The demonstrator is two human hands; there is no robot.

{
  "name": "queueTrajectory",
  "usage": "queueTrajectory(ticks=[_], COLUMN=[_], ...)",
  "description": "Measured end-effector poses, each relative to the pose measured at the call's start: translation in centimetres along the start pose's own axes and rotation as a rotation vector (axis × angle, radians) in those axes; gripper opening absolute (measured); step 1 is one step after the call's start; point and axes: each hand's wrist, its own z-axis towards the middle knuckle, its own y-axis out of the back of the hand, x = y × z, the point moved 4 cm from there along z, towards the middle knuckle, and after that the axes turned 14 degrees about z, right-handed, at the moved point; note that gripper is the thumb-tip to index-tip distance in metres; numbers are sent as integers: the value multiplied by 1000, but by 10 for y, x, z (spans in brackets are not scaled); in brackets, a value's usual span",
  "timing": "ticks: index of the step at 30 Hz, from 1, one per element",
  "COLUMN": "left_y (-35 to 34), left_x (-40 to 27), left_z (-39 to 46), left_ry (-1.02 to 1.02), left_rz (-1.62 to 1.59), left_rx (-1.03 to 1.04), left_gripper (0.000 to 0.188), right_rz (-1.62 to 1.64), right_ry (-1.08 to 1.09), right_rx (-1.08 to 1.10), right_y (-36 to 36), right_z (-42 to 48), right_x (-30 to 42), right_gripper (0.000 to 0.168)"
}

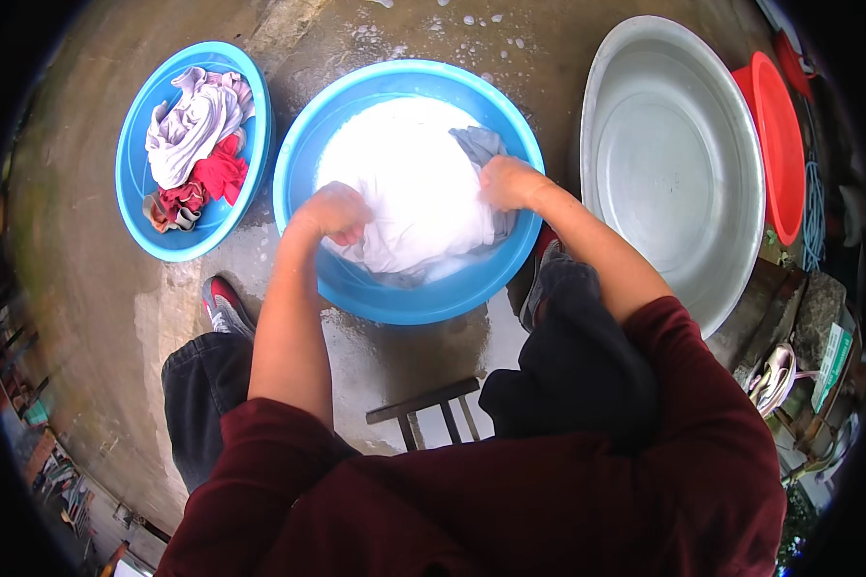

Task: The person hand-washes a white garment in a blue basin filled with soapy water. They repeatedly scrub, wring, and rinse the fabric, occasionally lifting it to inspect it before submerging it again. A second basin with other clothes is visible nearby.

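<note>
In front of me stands a round blue plastic basin (pixel 422 306) holding sudsy water and laundry. A large white cloth (pixel 422 209) fills its middle, so bright that the folds wash out against the foam. Grey cloth (pixel 478 141) shows at its right side. My left hand (pixel 338 210) is over the cloth's left edge, fingers curled and blurred; whether it grips fabric is unclear. At the right edge, my right hand (pixel 509 182) is closed on the white cloth, right beside the grey fabric. Its fingertips are partly hidden.
On the left, another blue basin (pixel 124 205) holds pale and red clothes (pixel 196 130). A large metal tub (pixel 660 159) stands at right, with a red basin (pixel 783 155) behind it. Below is a small slatted stool (pixel 426 402) on wet concrete (pixel 433 353). My shoes flank the middle basin.
</note>
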Motion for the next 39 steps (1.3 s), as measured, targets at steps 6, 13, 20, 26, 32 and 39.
queueTrajectory(ticks=[6,13,20,26,32,39], left_y=[33,35,29,75,81,91], left_x=[1,-21,-24,-70,-87,-88], left_z=[-9,-18,-25,-78,-111,-122], left_ry=[-552,-572,-383,-894,-973,-880], left_rz=[-718,-1237,-769,-984,-983,-933], left_rx=[-183,-35,-85,-409,-702,-524], left_gripper=[13,20,18,7,11,35], right_rz=[980,1814,1040,1508,1361,1308], right_ry=[510,626,792,429,685,1017], right_rx=[41,204,-362,-47,90,-226], right_y=[32,33,56,57,62,81], right_z=[-26,-39,-74,-65,-92,-121], right_x=[20,43,74,57,75,107], right_gripper=[10,12,10,24,19,26])
